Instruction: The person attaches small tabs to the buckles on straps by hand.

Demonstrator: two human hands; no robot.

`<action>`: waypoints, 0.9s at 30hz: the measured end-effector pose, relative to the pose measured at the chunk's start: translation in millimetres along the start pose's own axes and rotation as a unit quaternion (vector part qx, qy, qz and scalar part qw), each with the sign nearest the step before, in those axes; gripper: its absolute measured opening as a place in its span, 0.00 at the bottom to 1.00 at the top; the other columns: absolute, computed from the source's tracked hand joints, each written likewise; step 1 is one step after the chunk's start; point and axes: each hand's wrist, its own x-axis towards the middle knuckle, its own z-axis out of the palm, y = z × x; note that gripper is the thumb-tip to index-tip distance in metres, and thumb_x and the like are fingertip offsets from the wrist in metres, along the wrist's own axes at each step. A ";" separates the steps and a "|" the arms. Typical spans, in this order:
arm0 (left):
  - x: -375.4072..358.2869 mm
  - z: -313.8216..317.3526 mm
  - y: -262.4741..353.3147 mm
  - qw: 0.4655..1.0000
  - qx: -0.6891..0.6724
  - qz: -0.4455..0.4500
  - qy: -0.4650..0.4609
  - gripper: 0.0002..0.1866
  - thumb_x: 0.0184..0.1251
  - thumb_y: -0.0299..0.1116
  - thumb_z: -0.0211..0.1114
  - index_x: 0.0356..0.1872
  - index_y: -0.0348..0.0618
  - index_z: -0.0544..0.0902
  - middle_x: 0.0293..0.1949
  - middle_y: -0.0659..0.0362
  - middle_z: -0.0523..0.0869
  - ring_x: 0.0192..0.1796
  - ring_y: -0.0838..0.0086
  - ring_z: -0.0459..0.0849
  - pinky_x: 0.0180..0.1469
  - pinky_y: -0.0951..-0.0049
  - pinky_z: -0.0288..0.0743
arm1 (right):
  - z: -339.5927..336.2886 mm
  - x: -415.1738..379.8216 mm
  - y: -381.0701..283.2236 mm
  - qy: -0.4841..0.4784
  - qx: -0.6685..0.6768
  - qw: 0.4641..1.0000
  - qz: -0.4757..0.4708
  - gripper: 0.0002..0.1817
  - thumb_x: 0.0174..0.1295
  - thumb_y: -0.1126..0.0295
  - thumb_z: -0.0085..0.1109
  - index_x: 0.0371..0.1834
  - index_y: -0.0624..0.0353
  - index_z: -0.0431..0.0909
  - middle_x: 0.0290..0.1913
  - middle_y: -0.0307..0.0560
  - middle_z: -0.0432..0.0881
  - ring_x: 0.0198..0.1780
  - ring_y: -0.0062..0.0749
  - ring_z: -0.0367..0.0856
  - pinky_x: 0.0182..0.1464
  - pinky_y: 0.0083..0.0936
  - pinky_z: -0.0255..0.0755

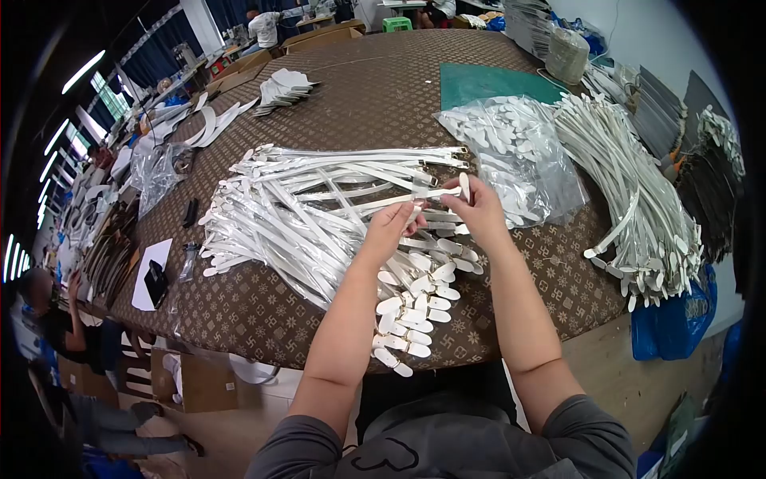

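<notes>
Above the near side of a large pile of white straps, my two hands are close together. My left hand is closed, pinching the end of a white strap piece; its fingertips partly hide it. In the fingers of my right hand a small white rounded tab stands upright. Many straps in the pile carry shiny clear film, and some have small metal buckles at their right ends. Below my hands, several white tabs with metal loops fan out towards the table's front edge.
A clear plastic bag of white tabs lies right of my hands, near a green mat. Further right is another bundle of white straps. A phone rests on white paper at left. Other people sit in the background and at left.
</notes>
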 end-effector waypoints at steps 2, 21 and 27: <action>1.2 -1.3 -3.7 1.000 0.010 -0.019 -0.003 0.15 0.71 0.40 0.52 0.41 0.38 0.80 0.29 0.63 0.80 0.31 0.84 0.72 0.34 0.85 0.66 | 14.3 0.8 11.9 0.025 -0.007 0.999 0.026 0.11 0.54 0.72 0.64 0.41 0.59 0.78 0.33 0.34 0.76 0.28 0.14 0.66 0.29 0.15 0.62; -1.5 6.2 4.0 0.993 0.117 -0.013 0.002 0.07 0.68 0.32 0.57 0.35 0.39 0.78 0.28 0.63 0.80 0.28 0.85 0.71 0.33 0.85 0.65 | 15.9 -7.7 18.0 0.007 0.157 0.987 0.030 0.07 0.55 0.74 0.64 0.34 0.65 0.79 0.30 0.37 0.80 0.30 0.14 0.73 0.35 0.13 0.68; 1.3 0.4 -4.5 0.999 0.040 0.026 -0.008 0.07 0.69 0.33 0.55 0.39 0.41 0.75 0.27 0.66 0.76 0.27 0.86 0.66 0.31 0.86 0.61 | 25.1 -11.0 16.9 -0.004 0.131 0.990 0.044 0.08 0.54 0.72 0.65 0.35 0.63 0.80 0.29 0.37 0.80 0.29 0.14 0.73 0.34 0.14 0.67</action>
